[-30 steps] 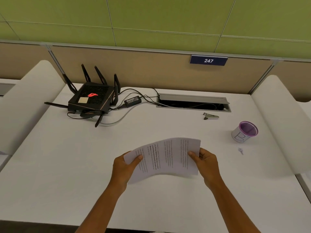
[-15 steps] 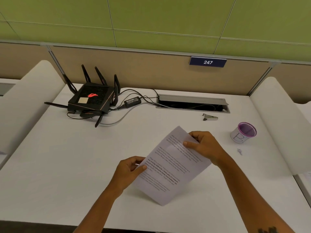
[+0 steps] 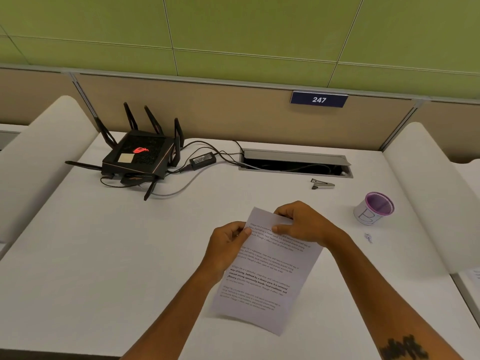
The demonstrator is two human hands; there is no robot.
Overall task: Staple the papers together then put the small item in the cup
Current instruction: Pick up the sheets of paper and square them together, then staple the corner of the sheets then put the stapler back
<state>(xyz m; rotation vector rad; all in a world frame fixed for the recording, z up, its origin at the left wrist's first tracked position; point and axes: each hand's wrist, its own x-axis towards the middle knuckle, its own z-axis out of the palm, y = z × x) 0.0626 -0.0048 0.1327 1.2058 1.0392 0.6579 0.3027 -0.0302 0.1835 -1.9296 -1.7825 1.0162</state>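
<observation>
I hold the printed papers (image 3: 262, 279) over the middle of the white desk, long side running away from me. My left hand (image 3: 228, 242) pinches their upper left edge. My right hand (image 3: 301, 224) grips the top edge, thumb on the front. A small grey stapler (image 3: 322, 184) lies on the desk beyond my right hand, near the cable slot. Farther right stands a white cup with a purple rim (image 3: 374, 209). A tiny pale item (image 3: 368, 238) lies on the desk just in front of that cup.
A black router with antennas (image 3: 140, 157) and its cables and power adapter (image 3: 202, 160) occupy the back left. An open cable slot (image 3: 294, 165) runs along the back. White curved dividers (image 3: 428, 193) flank the desk on both sides.
The papers have turned from sideways to lengthwise. My right hand rose to the top edge and my left hand moved up the left edge beside it.
</observation>
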